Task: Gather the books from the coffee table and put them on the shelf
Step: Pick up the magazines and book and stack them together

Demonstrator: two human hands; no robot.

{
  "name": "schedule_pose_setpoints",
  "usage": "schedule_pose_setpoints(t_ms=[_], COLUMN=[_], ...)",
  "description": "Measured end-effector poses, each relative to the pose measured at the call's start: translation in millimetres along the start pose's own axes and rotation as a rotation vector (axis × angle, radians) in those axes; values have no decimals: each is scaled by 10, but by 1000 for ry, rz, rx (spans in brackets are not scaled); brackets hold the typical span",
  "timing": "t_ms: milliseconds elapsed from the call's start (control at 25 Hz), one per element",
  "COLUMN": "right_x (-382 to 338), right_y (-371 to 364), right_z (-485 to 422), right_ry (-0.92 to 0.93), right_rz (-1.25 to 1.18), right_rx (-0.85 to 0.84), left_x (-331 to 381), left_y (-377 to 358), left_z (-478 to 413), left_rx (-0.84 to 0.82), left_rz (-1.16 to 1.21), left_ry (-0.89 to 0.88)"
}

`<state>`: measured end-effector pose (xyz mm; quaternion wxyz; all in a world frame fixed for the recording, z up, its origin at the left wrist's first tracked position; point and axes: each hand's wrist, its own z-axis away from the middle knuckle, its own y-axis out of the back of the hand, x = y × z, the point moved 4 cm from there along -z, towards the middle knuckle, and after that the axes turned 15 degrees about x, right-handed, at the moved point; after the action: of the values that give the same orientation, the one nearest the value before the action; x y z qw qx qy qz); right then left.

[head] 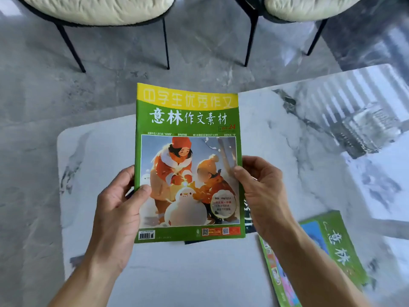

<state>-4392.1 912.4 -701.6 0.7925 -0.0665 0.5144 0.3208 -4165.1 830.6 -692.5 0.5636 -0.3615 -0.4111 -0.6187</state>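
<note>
I hold a green magazine [188, 160] with a snowman picture on its cover above the white marble coffee table [88, 151]. A yellow-topped book peeks out behind its top edge, and a dark book [247, 218] shows under its lower right corner. My left hand [119, 207] grips the stack's left edge, thumb on the cover. At the right edge my right hand [263, 187] pinches the stack. Another green magazine [327, 251] lies flat on the table at the lower right, partly hidden by my right forearm.
Two chairs with cream cushions and black legs [97, 9] [309, 7] stand on the grey floor beyond the table. A clear glass object [365, 127] sits on the table's far right. No shelf is in view.
</note>
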Motion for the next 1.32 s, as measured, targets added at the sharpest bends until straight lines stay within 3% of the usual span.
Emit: schedule_pose_setpoints(t_ms=[280, 520, 640, 800, 960, 1160, 1320], right_x=[375, 1006, 1396, 1953, 2375, 2596, 2647], right_y=[1795, 2748, 2890, 2848, 2737, 2658, 2701], right_z=[-86, 88, 252, 425, 515, 471, 433], right_ry=[-56, -176, -273, -409, -531, -618, -630], right_rz=[-76, -126, -194, -237, -304, -275, -101], right_rx=[250, 419, 488, 596, 679, 706, 730], left_x=[-132, -453, -724, -1114, -1466, -1717, -1803], left_y=[-1329, -2048, -2285, -2555, -2769, -2917, -2964], left_z=[852, 1295, 1307, 1259, 1252, 1177, 1176], left_rx=[-104, -352, -456, -588, -687, -712, -677], left_rz=[-204, -370, -540, -824, -916, -987, -1086], left_ry=[-126, -180, -236, -482, -587, -676, -782])
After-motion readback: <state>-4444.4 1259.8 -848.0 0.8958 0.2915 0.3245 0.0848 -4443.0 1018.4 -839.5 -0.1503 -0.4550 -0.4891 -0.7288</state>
